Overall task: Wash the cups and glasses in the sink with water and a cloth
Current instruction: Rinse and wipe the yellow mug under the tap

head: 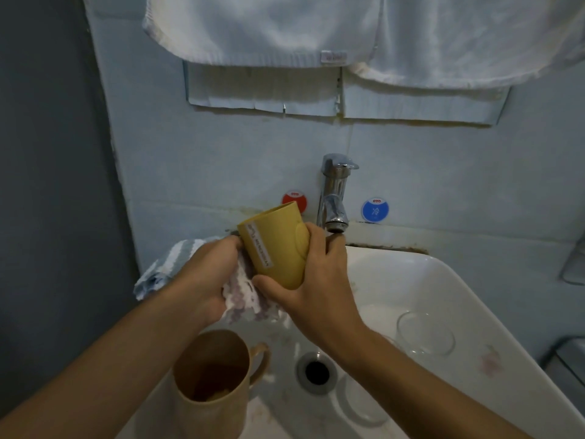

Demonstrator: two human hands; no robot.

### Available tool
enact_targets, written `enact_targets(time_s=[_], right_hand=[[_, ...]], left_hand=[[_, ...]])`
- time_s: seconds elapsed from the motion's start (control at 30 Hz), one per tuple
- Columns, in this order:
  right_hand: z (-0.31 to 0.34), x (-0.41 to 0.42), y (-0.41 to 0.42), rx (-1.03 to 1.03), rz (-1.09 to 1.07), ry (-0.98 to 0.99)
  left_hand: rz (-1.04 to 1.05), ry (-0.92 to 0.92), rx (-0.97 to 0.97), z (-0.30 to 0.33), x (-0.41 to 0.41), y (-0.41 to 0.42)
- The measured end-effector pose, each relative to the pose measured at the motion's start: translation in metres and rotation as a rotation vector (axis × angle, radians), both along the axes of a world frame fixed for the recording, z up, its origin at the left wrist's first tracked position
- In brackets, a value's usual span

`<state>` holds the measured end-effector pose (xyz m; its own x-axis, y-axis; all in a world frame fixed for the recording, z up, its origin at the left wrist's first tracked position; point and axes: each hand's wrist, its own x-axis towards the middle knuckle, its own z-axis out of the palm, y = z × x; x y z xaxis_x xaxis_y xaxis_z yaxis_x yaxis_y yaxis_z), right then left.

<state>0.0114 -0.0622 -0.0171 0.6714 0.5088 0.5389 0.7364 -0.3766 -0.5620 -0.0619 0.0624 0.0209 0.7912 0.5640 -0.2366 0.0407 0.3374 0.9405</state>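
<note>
While our right hand grips the yellow cup — tilted, bottom toward the tap — our left hand holds the cloth against its left side; two glasses, perhaps, lie in the sink below.

White sink holds tan mug, clear glasses.

A yellow plastic cup bearing a white label strip is held tilted above the white ceramic sink, against a striped white-and-blue cloth. A beige handled mug is seen upright at the sink's left. A clear glass is seen lying in the basin.
</note>
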Motion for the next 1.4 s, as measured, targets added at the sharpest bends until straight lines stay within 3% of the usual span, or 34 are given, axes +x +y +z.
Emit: enact_targets(time_s=[0.2,0.37,0.53,0.67,0.8,1.4], right_hand=[[-0.003,0.004,-0.002,0.054,0.329,0.277],[-0.003,0.008,-0.002,0.087,0.185,0.208],[-0.003,0.007,-0.004,0.088,0.105,0.131],[-0.003,0.008,-0.005,0.137,0.174,0.215],[0.000,0.011,-0.010,0.209,0.306,0.354],[-0.008,0.012,-0.005,0.191,0.316,0.307]], left_hand=[[0.086,0.005,-0.040,0.001,0.003,0.010],[0.113,0.011,-0.046,0.000,0.003,0.008],[0.090,0.033,0.112,-0.005,0.003,0.003],[-0.037,0.004,0.145,-0.005,0.003,-0.004],[0.003,-0.016,0.283,-0.005,0.000,-0.003],[0.247,0.003,0.441,-0.012,0.004,-0.002]])
